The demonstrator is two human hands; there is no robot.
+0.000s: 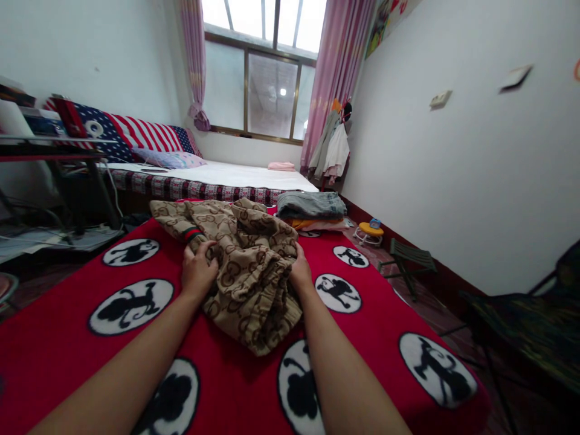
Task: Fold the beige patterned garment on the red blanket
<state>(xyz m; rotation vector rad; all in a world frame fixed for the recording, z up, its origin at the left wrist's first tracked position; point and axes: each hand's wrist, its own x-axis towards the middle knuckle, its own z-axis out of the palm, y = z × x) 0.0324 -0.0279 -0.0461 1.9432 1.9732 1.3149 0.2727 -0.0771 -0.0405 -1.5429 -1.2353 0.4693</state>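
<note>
From the head camera, we see our right hand [301, 270] half buried behind a bunched brown patterned garment [244, 266], so its fingers are hidden and we cannot tell how they close. Our left hand [197, 269] is plainer: fingers curled shut on a fold of the cloth. The garment lies crumpled between both hands on a red blanket [376, 290] printed with monkey circles; we count about nine, several cut off by our arms or the frame edge. Beyond it sits one stack of folded clothes [312, 210], a grey piece on top, the lower layers hard to separate. A small green stool [409, 258] stands on the floor to the right.
</note>
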